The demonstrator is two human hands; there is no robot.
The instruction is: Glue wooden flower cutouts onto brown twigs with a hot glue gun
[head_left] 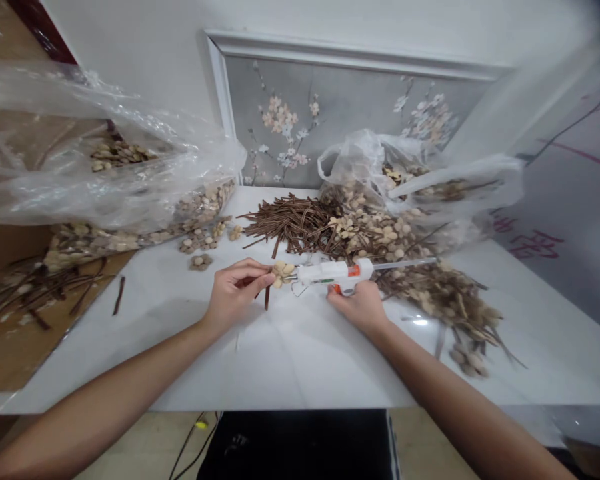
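Note:
My left hand [237, 291] pinches a pale, flower-shaped piece made of small round discs [283, 274]. A short brown stick [267, 298] hangs just below those fingers; whether they grip it too, I cannot tell. My right hand [363, 305] is wrapped round the handle of a white and orange hot glue gun [325, 272]. The gun points left, its nozzle at the flower piece, touching or nearly so. A clear glue stick [405, 264] juts from its rear. Behind the gun lies a heap of brown sticks [290, 223].
Stemmed disc flowers [430, 287] are piled at the right, below a plastic bag [360, 160] of more. At left, a large clear bag [130, 193] of flower pieces lies by cardboard [40, 347]. Loose flower pieces [200, 262] and a brown stick [119, 295] lie on the white table [280, 373].

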